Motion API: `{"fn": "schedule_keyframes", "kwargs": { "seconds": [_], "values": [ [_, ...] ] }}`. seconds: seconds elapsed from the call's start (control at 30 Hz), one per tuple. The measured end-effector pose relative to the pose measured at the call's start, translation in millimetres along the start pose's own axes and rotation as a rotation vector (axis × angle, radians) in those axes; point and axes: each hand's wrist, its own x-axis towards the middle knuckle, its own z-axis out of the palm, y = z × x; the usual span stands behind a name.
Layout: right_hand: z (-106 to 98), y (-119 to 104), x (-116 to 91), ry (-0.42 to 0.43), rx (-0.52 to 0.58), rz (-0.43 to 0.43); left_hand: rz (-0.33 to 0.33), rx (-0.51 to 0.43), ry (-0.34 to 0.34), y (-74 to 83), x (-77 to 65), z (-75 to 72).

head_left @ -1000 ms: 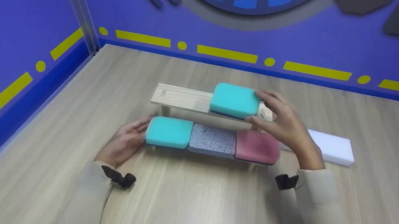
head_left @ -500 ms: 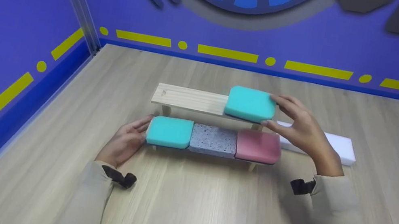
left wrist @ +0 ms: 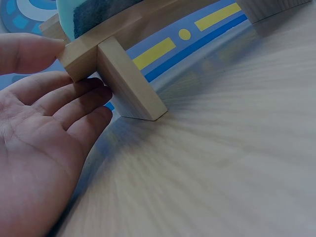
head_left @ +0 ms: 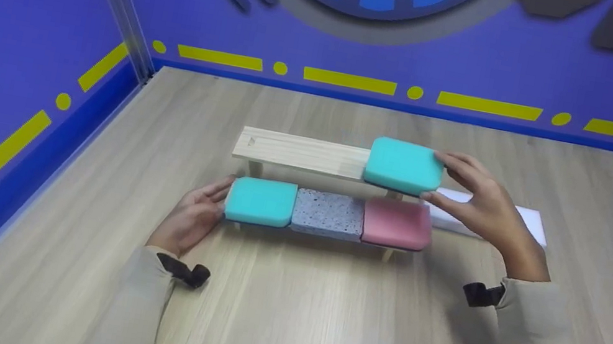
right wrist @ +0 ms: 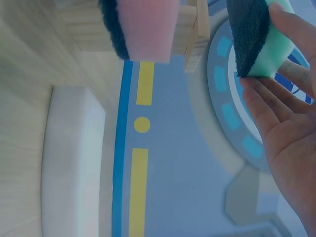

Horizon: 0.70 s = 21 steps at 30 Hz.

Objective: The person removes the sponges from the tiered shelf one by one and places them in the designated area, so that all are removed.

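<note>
My right hand (head_left: 486, 207) pinches a turquoise scouring sponge (head_left: 405, 165) between thumb and fingers. It hangs over the right end of the rear wooden bench (head_left: 303, 152). The right wrist view shows its dark scouring pad (right wrist: 249, 34) and a gap between it and the wood. At the left end of the front wooden bench (left wrist: 81, 57), my left hand (head_left: 191, 218) holds the plank end, thumb at the top edge and fingers below, against the leg. In a row on that bench lie another turquoise sponge (head_left: 261, 202), a grey speckled block (head_left: 328, 214) and a pink sponge (head_left: 397, 224).
A white foam block (head_left: 532, 224) lies on the table behind the right forearm, which partly covers it. Blue printed walls (head_left: 364, 59) enclose the wooden tabletop (head_left: 293, 321) at the back and sides.
My right hand has moved to the right with the turquoise sponge, from above the middle of the rear bench to its right end. The left hand has stayed in place.
</note>
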Motion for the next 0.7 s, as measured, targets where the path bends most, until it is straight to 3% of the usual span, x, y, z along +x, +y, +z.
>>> {"fn": "schedule_keyframes", "kwargs": {
  "seconds": [0.2,0.7],
  "values": [
    [-4.5,3.8,-8.5,0.011,0.005,-0.004,-0.011,0.041,0.001,1.8,0.4,0.5],
    [-11.2,19.2,-27.4,0.066,0.018,-0.069,-0.013,0.019,-0.009,2.0,-0.2,1.1]
  ]
}}
